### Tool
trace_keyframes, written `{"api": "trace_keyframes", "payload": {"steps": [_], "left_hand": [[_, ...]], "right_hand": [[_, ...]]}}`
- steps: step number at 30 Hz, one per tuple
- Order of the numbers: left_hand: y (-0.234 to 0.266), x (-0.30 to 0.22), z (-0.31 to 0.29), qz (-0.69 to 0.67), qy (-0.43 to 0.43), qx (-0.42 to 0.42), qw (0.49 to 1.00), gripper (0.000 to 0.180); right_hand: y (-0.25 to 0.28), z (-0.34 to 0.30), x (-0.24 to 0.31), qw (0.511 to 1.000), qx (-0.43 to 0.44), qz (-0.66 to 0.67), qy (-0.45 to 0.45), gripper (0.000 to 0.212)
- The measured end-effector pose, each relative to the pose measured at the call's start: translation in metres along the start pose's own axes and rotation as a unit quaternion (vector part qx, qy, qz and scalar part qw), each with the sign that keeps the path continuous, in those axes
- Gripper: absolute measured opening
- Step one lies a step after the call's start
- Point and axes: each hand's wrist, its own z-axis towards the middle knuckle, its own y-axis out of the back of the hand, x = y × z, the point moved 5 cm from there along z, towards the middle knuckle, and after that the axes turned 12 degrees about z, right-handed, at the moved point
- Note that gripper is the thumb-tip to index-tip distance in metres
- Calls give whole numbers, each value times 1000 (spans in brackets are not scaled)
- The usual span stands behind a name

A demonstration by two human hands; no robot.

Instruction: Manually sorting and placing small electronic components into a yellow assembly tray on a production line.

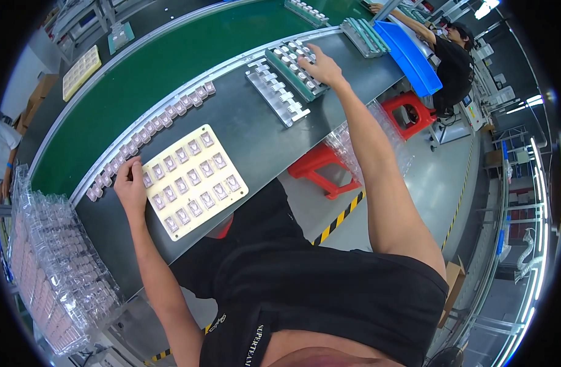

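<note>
Watching remotely, I have my right hand at the green tray of white pieces on the counter, its grip partly curled; whether it has hold of a piece, I cannot tell. My left hand, fingertips drawn close, sits between the cream tray and pinkish clear parts, any hold hidden.
</note>
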Motion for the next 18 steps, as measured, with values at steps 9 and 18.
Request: {"api": "trace_keyframes", "payload": {"steps": [9, 18], "left_hand": [[0, -4, -1, 25, -20, 5, 999, 21], [1, -13, -1, 36, -50, 0, 998, 21]], "right_hand": [[-10, -38, 38, 999, -16, -10, 28, 75], [-25, -72, 75, 998, -19, -7, 65, 72]]}}
